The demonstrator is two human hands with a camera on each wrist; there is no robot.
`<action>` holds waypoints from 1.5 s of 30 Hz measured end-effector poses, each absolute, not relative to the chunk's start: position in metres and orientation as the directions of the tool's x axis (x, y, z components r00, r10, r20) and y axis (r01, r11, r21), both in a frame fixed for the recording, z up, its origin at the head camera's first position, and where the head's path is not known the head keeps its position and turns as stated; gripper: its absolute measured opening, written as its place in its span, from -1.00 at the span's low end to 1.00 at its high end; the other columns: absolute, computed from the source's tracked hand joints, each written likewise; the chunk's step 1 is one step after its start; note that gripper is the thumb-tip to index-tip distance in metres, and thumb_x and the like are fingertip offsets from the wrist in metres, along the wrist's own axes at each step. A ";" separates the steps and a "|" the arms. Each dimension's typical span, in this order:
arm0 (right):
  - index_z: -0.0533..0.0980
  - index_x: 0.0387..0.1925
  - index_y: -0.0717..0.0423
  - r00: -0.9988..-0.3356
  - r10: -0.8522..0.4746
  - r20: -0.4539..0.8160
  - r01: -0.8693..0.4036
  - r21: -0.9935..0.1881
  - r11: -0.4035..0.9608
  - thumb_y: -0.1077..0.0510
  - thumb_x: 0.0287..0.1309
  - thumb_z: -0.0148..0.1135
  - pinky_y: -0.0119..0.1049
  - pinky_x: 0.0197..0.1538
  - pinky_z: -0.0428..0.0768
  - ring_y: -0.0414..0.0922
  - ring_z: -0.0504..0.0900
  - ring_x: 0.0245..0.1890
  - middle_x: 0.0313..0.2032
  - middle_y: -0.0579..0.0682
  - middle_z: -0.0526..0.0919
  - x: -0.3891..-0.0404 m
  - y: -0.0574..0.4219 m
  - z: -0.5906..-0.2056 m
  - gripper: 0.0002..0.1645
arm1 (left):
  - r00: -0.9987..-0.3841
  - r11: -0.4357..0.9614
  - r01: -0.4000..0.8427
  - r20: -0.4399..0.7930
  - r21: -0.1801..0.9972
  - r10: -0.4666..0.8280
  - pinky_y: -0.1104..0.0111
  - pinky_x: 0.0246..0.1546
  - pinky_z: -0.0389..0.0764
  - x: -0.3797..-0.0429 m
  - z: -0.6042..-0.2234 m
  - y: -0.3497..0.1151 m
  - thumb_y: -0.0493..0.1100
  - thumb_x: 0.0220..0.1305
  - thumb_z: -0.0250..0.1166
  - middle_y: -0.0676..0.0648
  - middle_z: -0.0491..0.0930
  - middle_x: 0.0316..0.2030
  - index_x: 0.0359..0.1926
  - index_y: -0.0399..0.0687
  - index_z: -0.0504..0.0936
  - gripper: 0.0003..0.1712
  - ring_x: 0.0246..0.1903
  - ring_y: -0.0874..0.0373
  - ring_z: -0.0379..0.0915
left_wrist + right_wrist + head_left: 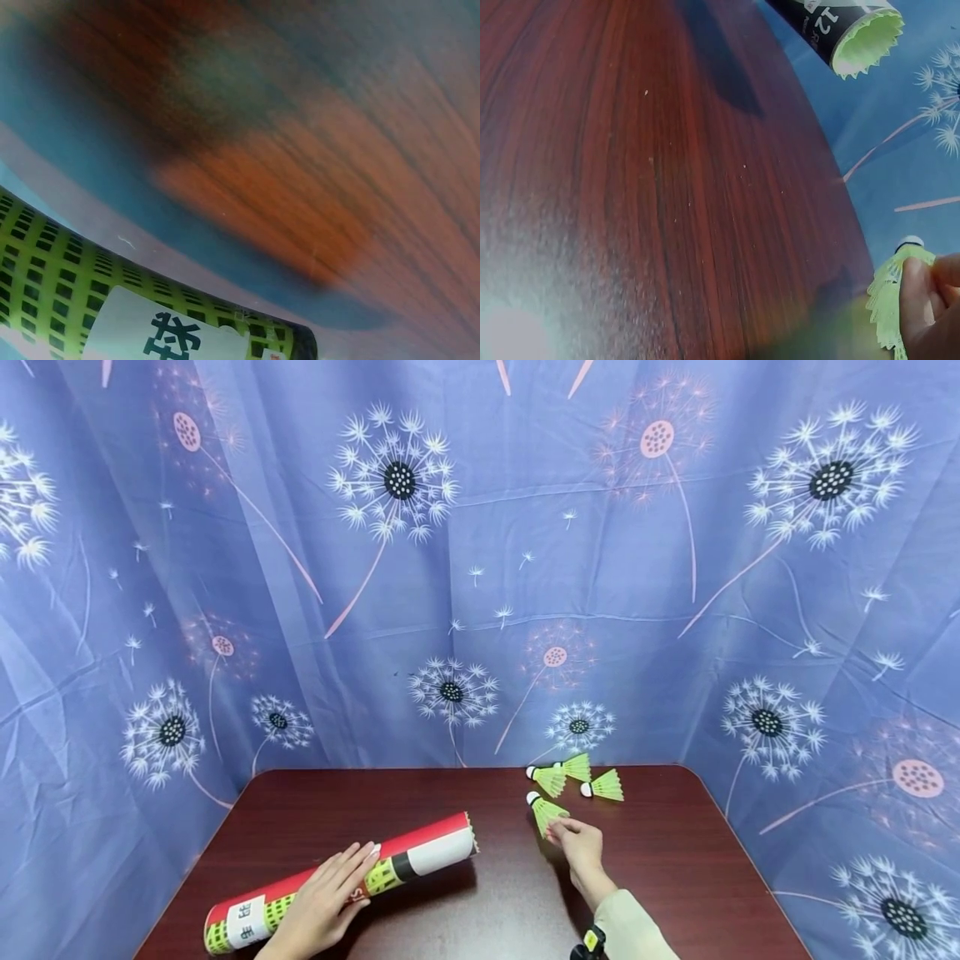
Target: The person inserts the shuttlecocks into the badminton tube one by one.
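My left hand (326, 893) lies over a red, white and green shuttlecock tube (438, 852), fingers across its top and thumb on the near side. The tube slants up to the right, its end standing off the table above a shadow. In the right wrist view the tube's end (868, 43) shows a jagged yellow-green skirt inside. With thumb and fingertips my right hand (583, 852) pinches the skirt edge of a yellow-green shuttlecock (546, 812), whose white cork points away. The left wrist view shows the tube's green-patterned side (52, 292); that hand is out of its frame.
Three more shuttlecocks (551, 781) lie close together near the back edge of the dark red-brown table (495, 910). A blue dandelion-print curtain (510, 552) hangs behind and along both sides. A black and yellow device (588, 943) is at the right wrist.
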State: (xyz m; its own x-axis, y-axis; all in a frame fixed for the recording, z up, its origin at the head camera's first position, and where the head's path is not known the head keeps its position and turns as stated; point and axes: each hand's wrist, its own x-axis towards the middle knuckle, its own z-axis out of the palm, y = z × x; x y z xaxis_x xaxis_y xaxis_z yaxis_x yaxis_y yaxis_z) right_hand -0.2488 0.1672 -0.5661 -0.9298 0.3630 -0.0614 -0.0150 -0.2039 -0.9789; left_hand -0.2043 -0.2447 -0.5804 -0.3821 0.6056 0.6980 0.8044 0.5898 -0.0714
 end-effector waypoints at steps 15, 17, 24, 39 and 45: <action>0.65 -0.33 0.45 -0.950 0.235 0.207 -0.156 -0.964 0.217 0.40 0.05 0.34 -0.24 -0.40 0.68 -0.03 0.70 -0.50 -0.48 0.23 0.70 -0.250 0.185 -0.563 -0.87 | -0.370 0.588 0.804 0.700 -0.089 0.611 0.29 0.43 -0.03 -0.206 -0.577 -0.244 0.09 0.44 0.01 -0.25 0.40 0.26 0.24 -0.35 0.44 -0.37 0.28 -0.12 0.29; 0.67 -0.35 0.40 -0.948 0.204 0.244 -0.188 -0.947 0.259 0.39 0.05 0.34 -0.30 -0.43 0.65 -0.06 0.68 -0.50 -0.49 0.20 0.70 -0.251 0.187 -0.563 -0.90 | -0.365 0.583 0.807 0.701 -0.090 0.613 0.30 0.43 -0.02 -0.206 -0.577 -0.244 0.09 0.44 0.01 -0.25 0.41 0.25 0.24 -0.35 0.45 -0.37 0.27 -0.13 0.30; 0.65 -0.37 0.43 -0.937 0.106 0.333 -0.293 -0.915 0.277 0.48 0.00 0.31 -0.46 -0.47 0.58 0.06 0.67 -0.50 -0.49 0.24 0.69 -0.243 0.183 -0.549 -0.90 | -0.357 0.576 0.812 0.706 -0.089 0.611 0.29 0.43 -0.02 -0.206 -0.576 -0.242 0.09 0.45 0.00 -0.26 0.42 0.25 0.23 -0.36 0.45 -0.37 0.23 -0.16 0.34; 0.64 -0.33 0.45 -0.881 -0.137 0.453 -0.473 -0.841 0.263 0.46 0.06 0.26 -0.23 -0.40 0.68 -0.11 0.68 -0.51 -0.45 0.25 0.69 -0.242 0.177 -0.541 -0.89 | -0.366 0.572 0.816 0.697 -0.077 0.616 0.30 0.43 -0.02 -0.205 -0.576 -0.241 0.09 0.44 0.02 -0.26 0.41 0.25 0.24 -0.35 0.45 -0.37 0.23 -0.15 0.34; 0.65 -0.32 0.43 -0.856 -0.213 0.471 -0.508 -0.842 0.180 0.39 0.09 0.28 -0.20 -0.37 0.69 -0.10 0.68 -0.47 -0.41 0.24 0.69 -0.251 0.168 -0.556 -0.87 | -0.369 0.568 0.820 0.691 -0.073 0.622 0.31 0.43 -0.02 -0.206 -0.576 -0.240 0.10 0.43 0.04 -0.25 0.39 0.27 0.26 -0.34 0.43 -0.36 0.24 -0.15 0.33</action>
